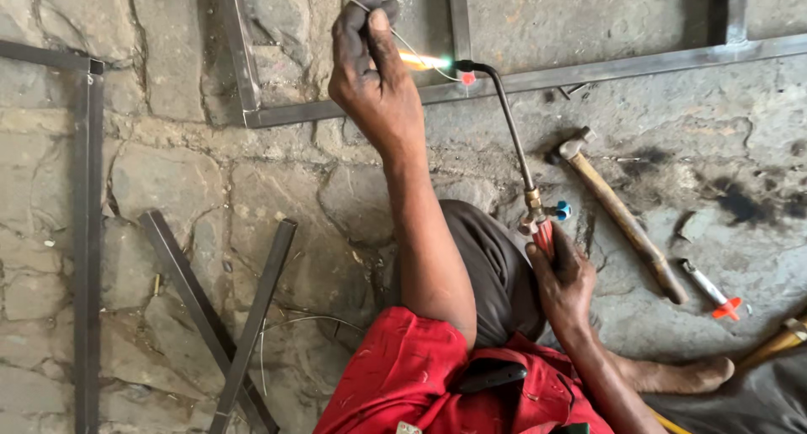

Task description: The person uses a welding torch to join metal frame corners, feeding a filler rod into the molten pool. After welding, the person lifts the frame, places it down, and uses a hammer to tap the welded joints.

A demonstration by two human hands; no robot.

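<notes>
While the right hand [561,283] clamps the torch [513,140], its tip points up-left toward wire [403,41] pinched by the left hand [370,73].

Torch [513,140]: dark tube, brass fitting, blue and pink knobs, red grip. Flame [420,61]: yellow-orange, pale core. Glowing spot [467,78] on frame: pinkish red. Wire [403,41]: pale, silvery. Frame [588,71]: dull grey metal. Loose bars [210,316]: dark grey. Floor [168,173]: grey-brown stone, dark crack lines, black soot patches at right. Hammer [622,215]: tan wood handle, grey head. Lighter [713,293]: white body, orange-red end. Shirt [420,375]: red, faint lighter print. Trousers [496,266]: grey-brown. Left hand [374,73]: soot-blackened fingers.
</notes>
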